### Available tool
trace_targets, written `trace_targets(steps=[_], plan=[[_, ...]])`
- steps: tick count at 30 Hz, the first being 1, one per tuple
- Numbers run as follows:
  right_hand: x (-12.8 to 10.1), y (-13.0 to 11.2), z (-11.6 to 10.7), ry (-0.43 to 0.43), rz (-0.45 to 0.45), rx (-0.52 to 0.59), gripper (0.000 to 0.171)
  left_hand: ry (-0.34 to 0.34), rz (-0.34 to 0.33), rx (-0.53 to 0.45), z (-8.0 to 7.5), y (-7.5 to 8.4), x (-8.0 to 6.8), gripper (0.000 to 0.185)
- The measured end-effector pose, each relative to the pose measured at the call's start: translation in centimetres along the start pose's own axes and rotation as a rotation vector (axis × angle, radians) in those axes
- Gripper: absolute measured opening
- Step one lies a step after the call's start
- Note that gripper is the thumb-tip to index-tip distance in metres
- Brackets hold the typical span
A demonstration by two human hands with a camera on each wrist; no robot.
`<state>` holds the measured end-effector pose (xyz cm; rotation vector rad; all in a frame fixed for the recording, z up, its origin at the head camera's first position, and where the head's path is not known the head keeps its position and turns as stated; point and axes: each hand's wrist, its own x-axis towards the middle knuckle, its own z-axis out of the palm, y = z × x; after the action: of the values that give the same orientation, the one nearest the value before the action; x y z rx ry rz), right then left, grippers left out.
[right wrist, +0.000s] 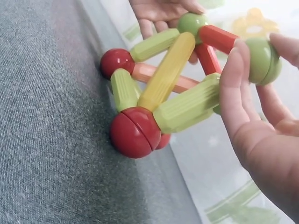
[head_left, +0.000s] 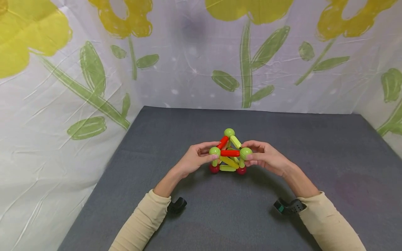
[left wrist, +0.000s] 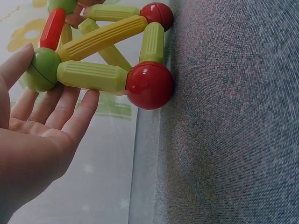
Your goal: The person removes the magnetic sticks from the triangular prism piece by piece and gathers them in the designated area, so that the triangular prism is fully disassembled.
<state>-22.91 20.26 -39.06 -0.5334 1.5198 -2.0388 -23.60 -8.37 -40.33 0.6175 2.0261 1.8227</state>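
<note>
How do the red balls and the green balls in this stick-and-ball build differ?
The red balls rest on the grey table, while the green balls sit higher up. No finger touches a red ball; the left hand and right hand each hold a green ball at a top corner. Colour differs, dark red against light green. Both kinds look alike in size and join sticks at corners.
</note>
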Motion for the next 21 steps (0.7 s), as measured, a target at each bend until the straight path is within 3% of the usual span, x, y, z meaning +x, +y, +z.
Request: trace_targets(steps=[14, 21], plan=[[-0.4, 0.2, -1.1, -0.187, -0.062, 0.244, 0.029, 0.018, 0.002, -0.014, 0.1, -0.3, -0.1, 0.047], [-0.8, -0.7, -2.7, -0.064, -0.072, 0.246, 0.028, 0.031, 0.003, -0.017, -0.1, -0.2, -0.1, 0.046]])
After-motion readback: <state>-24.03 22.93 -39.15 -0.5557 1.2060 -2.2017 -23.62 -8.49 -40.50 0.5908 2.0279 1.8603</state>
